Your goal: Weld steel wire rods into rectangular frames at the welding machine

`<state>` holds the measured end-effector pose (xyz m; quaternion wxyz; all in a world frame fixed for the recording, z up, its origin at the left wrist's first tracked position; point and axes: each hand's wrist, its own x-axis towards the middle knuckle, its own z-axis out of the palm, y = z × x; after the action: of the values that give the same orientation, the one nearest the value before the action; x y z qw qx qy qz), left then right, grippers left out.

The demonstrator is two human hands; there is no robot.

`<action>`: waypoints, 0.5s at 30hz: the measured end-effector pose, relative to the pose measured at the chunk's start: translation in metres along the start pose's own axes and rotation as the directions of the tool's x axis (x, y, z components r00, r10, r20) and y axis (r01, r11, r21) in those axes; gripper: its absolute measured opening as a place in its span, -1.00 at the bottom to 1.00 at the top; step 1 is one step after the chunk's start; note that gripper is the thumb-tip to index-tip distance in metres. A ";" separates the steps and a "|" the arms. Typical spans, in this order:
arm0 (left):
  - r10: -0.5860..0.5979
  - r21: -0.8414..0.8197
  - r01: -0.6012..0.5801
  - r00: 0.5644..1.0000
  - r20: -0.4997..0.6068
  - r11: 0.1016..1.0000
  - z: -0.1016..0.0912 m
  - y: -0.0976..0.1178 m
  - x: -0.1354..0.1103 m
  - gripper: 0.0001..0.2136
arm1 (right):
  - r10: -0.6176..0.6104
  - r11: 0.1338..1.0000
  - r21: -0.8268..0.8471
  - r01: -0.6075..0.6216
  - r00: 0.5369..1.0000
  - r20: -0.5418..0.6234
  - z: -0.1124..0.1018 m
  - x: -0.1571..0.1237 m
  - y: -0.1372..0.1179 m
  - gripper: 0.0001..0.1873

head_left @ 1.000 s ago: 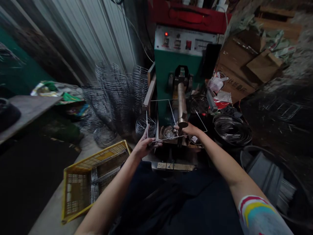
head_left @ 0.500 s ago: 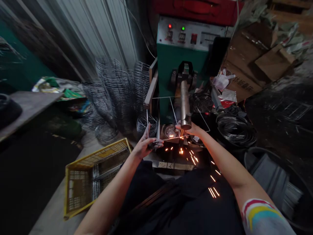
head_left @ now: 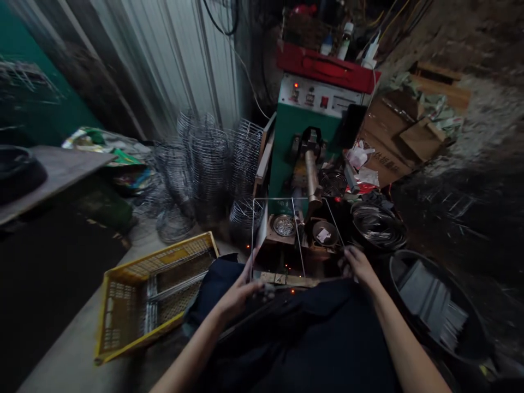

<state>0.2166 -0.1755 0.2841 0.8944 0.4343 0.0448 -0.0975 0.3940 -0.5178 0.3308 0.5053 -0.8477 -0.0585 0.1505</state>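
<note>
A metal wire frame [head_left: 298, 234], made of thin straight rods with a crossbar down its middle, is held low in front of the spot welder [head_left: 311, 177]. My left hand [head_left: 241, 292] is closed on its near left corner, the thumb along the rod. My right hand [head_left: 357, 265] has curled fingers at the end of the right rod; they are dark and slightly blurred. The frame's near edge is hard to make out against my dark clothing. Beyond it sit a dish of small metal pieces [head_left: 283, 225] and a dark round dish [head_left: 325, 233] with a pale scrap inside.
A yellow crate [head_left: 108, 314] with metal rods stands at the lower left. Stacked wire rings [head_left: 208, 164] rise behind it. To the right are a wire coil [head_left: 379, 226], a black tub [head_left: 395, 275] of flat grey pieces, and a cardboard box [head_left: 385, 153].
The wire frame has come away from the welder's electrodes toward me. My right hand has moved right, to the frame's side. The spark shower has faded to a few glowing specks; the green light is off.
</note>
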 end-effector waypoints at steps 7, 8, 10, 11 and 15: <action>-0.002 -0.048 -0.001 0.998 -0.058 0.999 -0.003 0.016 -0.021 -0.01 | 0.062 0.997 0.049 -0.056 0.990 -0.128 0.000 -0.157 0.059 -0.48; -0.007 -0.053 0.002 0.996 -0.085 0.999 -0.002 0.031 -0.008 -0.10 | 0.054 0.998 0.045 -0.048 0.987 -0.149 -0.005 -0.165 0.059 -0.49; -0.045 -0.049 0.039 0.991 -0.127 0.998 0.005 0.065 0.014 -0.26 | 0.016 0.999 0.041 -0.008 0.980 -0.196 -0.016 -0.171 0.057 -0.51; -0.065 -0.019 0.063 0.990 -0.127 0.998 0.011 0.080 0.020 -0.33 | -0.010 0.999 0.038 0.019 0.974 -0.227 -0.021 -0.169 0.055 -0.53; -0.079 0.240 0.111 0.987 -0.137 0.964 0.041 0.118 0.032 -0.52 | -0.158 0.987 -0.051 0.150 0.909 -0.387 -0.037 -0.146 0.037 -0.64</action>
<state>0.2724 -0.1410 0.3945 0.8230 0.5448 0.1093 -0.1176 0.2647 -0.6029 0.3438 0.5086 -0.8584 -0.0249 -0.0620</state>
